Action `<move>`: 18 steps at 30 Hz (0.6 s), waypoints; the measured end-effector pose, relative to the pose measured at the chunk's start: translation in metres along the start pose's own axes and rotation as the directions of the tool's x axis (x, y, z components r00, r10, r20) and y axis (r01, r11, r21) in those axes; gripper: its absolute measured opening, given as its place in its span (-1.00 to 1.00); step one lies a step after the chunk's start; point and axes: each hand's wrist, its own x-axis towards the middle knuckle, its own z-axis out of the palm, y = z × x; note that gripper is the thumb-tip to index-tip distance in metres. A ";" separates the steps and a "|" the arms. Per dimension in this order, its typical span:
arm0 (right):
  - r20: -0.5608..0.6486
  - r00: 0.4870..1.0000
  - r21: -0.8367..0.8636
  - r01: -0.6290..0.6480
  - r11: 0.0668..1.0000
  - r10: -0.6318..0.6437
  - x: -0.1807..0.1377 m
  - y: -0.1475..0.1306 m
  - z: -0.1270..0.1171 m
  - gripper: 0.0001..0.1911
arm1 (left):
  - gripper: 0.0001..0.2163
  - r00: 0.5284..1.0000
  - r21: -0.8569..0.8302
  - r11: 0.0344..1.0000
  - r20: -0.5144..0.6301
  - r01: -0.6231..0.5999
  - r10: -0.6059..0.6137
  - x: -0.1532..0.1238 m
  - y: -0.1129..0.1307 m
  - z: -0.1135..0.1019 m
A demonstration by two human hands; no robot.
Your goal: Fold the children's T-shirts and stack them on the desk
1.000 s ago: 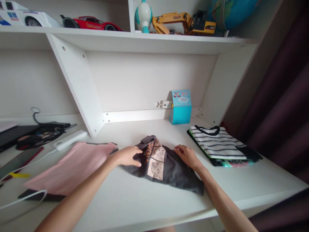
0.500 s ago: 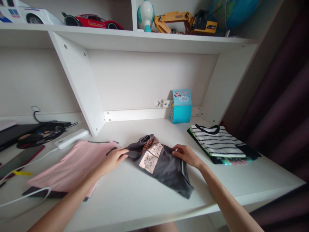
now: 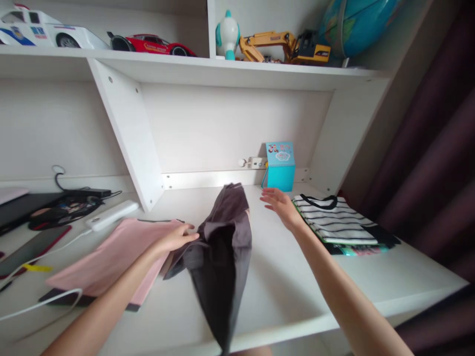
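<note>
Now the dark garment is flipped, reaching the desk's front edge; only the left hand touches it, grip unclear; the right hand, fingers parted, is free.

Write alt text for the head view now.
The left hand holds a dark gray garment over a white desk; the right hand is open, apart from it. A pink garment lies left, a striped garment right.

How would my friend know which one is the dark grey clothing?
Find the white desk below the toy shelf. Look between the pink cloth and the striped shirt, at the left hand, for the dark grey clothing. It's the rumpled one; both neighbours lie flat.
</note>
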 end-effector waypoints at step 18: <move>-0.060 0.994 -0.854 -0.101 0.511 0.095 0.015 0.018 -0.013 -0.58 | -0.73 0.983 0.606 0.774 0.094 -0.184 0.160 -0.039 0.013 0.027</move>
